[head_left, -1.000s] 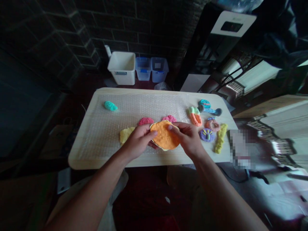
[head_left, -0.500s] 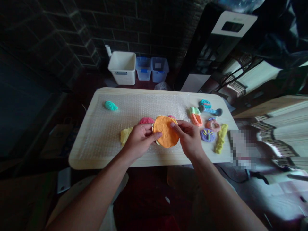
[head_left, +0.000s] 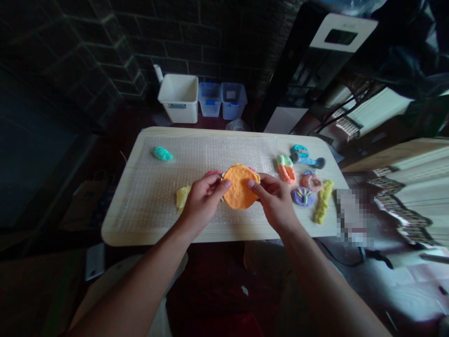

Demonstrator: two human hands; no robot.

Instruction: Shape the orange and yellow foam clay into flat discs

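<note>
Between my two hands, above the table, is a flat round orange clay disc (head_left: pixel 240 187) with a thin yellowish edge showing behind its rim. My left hand (head_left: pixel 203 201) pinches its left side, thumb on the front face and fingers behind. On the opposite side my right hand (head_left: pixel 277 199) grips it in the same way. Behind the disc a pink clay piece (head_left: pixel 213 173) is mostly hidden. A yellow clay piece (head_left: pixel 182 197) lies just left of my left hand, partly covered by it.
Bubble wrap (head_left: pixel 140 196) covers much of the wooden table (head_left: pixel 119 238). A teal clay lump (head_left: pixel 162 153) lies far left. At right are an orange-and-green piece (head_left: pixel 286 171), a purple disc (head_left: pixel 303 197), a yellow strip (head_left: pixel 323 201) and a blue-grey piece (head_left: pixel 308 161). Bins (head_left: pixel 180 98) stand behind.
The orange disc has risen slightly and shifted a little left in my hands. My left thumb has moved up along its face. Less of the pink piece behind shows now.
</note>
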